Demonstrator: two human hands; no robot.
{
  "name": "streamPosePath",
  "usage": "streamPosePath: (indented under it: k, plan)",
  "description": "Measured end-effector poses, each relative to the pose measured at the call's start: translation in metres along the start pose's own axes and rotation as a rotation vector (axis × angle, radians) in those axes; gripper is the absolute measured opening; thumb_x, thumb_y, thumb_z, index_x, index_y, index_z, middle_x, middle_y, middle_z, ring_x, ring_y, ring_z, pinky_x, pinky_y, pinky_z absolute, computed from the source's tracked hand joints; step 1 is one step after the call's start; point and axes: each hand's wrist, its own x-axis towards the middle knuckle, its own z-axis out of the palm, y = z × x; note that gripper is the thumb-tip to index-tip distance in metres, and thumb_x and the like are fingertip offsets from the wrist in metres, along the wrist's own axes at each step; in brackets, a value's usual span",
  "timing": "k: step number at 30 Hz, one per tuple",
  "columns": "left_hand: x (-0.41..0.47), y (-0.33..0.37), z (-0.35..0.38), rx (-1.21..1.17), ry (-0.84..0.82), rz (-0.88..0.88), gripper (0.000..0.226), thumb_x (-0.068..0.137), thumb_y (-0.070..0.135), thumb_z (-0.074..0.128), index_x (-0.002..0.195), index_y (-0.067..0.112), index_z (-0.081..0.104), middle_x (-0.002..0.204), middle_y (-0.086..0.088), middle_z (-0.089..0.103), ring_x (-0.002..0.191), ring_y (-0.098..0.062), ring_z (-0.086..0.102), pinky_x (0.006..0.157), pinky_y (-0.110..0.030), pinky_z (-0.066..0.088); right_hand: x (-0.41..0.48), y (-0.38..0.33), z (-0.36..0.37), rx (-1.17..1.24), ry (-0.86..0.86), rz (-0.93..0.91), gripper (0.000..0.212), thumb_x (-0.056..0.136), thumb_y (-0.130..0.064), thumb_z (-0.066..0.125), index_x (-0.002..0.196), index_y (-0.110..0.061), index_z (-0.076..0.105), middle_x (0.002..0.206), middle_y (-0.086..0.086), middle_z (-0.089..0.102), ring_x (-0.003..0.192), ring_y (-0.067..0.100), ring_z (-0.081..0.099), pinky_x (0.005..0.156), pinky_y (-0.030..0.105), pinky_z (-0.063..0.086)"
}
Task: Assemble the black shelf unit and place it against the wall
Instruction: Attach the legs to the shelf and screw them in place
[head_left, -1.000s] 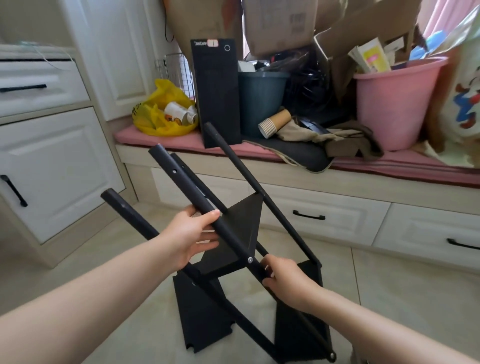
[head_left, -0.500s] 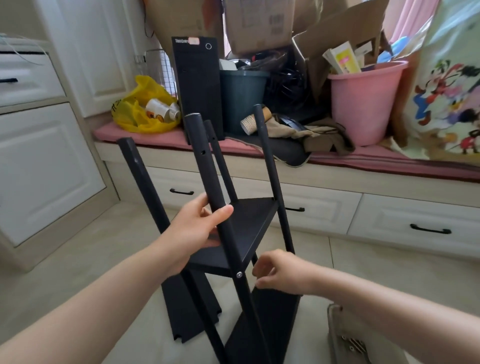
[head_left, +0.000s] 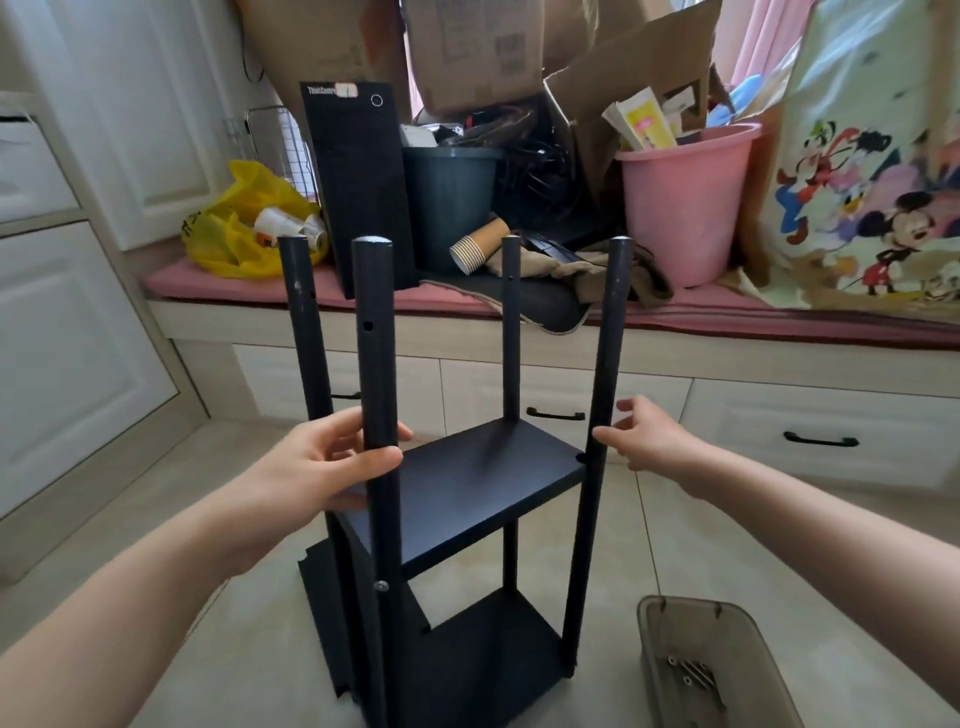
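Shelf unit (head_left: 467, 483) stands upright on the tiled floor (head_left: 779, 545), in front of the window-seat drawers and not against any wall. Two shelves are fixed. The four posts rise bare above them, with open screw holes (a top shelf looks not yet fitted).

Left hand (head_left: 332, 467): grip wrapped round the front left post (head_left: 376, 338), thumb across the front, fingers behind.
Right hand (head_left: 649, 441): grip spread, holding nothing, fingertips at the front right post (head_left: 608, 338). Touching or just short, can't tell.

Handling, my guess: thin tubes and boards, light enough for one person. Stiff along the posts, but likely to sway sideways. Best held by two posts just above the middle shelf, close to the joints.

Hard to make out:
- The base is cut off at the bottom edge.
- A loose black panel (head_left: 322, 613) on the floor behind the left posts is half hidden.
- Screws (head_left: 691, 673) in the grey tray (head_left: 717, 670) are blurred, count unclear.
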Motion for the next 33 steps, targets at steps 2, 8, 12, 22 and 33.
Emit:
streamPosePath:
  k: [2, 8, 12, 22, 33]
  plan:
    - [-0.002, -0.002, -0.005, 0.002, 0.07, 0.016, 0.023, 0.075, 0.043, 0.071, 0.097, 0.043, 0.075, 0.093, 0.007, 0.072, 0.093, -0.011, 0.072, 0.072, -0.018, 0.058, 0.005, 0.001, 0.001, -0.011, -0.016, -0.028, 0.061, 0.096, -0.033, 0.062, 0.146, -0.015, 0.032, 0.117, 0.001, 0.058, 0.107, 0.021, 0.058, 0.095, 0.04, 0.051]
    - [-0.001, -0.006, -0.007, 0.002, 0.228, 0.044, 0.025, 0.07, 0.049, 0.071, 0.093, 0.039, 0.074, 0.097, -0.004, 0.074, 0.089, -0.015, 0.074, 0.076, -0.028, 0.06, 0.015, -0.002, -0.003, 0.083, -0.027, -0.046, 0.043, 0.1, -0.019, 0.055, 0.139, -0.018, 0.037, 0.108, 0.004, 0.064, 0.097, 0.016, 0.064, 0.08, 0.033, 0.052]
    - [0.0, -0.009, -0.007, 0.02, 0.317, 0.065, 0.032, 0.071, 0.046, 0.071, 0.098, 0.029, 0.076, 0.094, -0.007, 0.075, 0.086, -0.016, 0.074, 0.071, -0.024, 0.06, 0.011, -0.004, -0.004, 0.117, -0.023, -0.076, 0.046, 0.101, -0.022, 0.055, 0.142, -0.025, 0.034, 0.102, 0.006, 0.067, 0.093, 0.018, 0.067, 0.069, 0.029, 0.053]
    - [0.017, -0.016, 0.0, 0.19, 0.495, 0.158, 0.017, 0.099, 0.019, 0.059, 0.112, 0.014, 0.068, 0.095, -0.007, 0.074, 0.093, -0.025, 0.071, 0.086, -0.043, 0.058, -0.005, 0.002, -0.022, 0.12, -0.084, -0.097, 0.055, 0.096, -0.024, 0.063, 0.141, -0.038, 0.035, 0.1, 0.003, 0.07, 0.088, 0.015, 0.071, 0.066, 0.029, 0.059]
    - [0.056, -0.016, 0.022, 0.253, 0.568, 0.142, 0.01, 0.103, 0.016, 0.055, 0.109, 0.018, 0.062, 0.099, -0.003, 0.07, 0.099, -0.029, 0.067, 0.095, -0.055, 0.053, -0.034, 0.028, -0.051, 0.204, -0.107, -0.2, 0.062, 0.091, -0.012, 0.07, 0.137, -0.039, 0.039, 0.092, 0.0, 0.077, 0.083, 0.014, 0.075, 0.066, 0.031, 0.061]
